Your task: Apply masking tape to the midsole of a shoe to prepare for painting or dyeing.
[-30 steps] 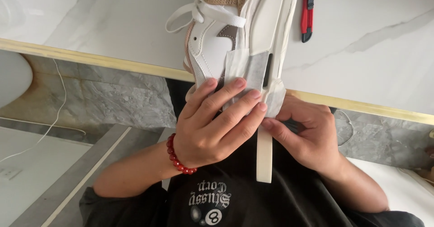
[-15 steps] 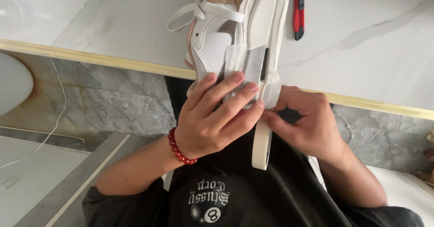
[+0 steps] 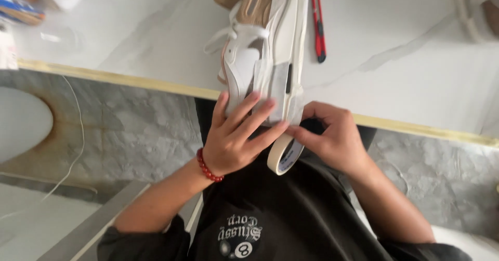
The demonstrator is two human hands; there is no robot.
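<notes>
We see our left hand (image 3: 235, 141) and right hand (image 3: 332, 139), both bare. A red beaded bracelet (image 3: 208, 167) circles our left wrist. We wear a black shirt (image 3: 306, 214) with dark sleeves pushed up and a white printed emblem (image 3: 240, 237).

Marble table (image 3: 416, 74) w/ sneaker (image 3: 260, 58), cutter (image 3: 318, 24)
</notes>
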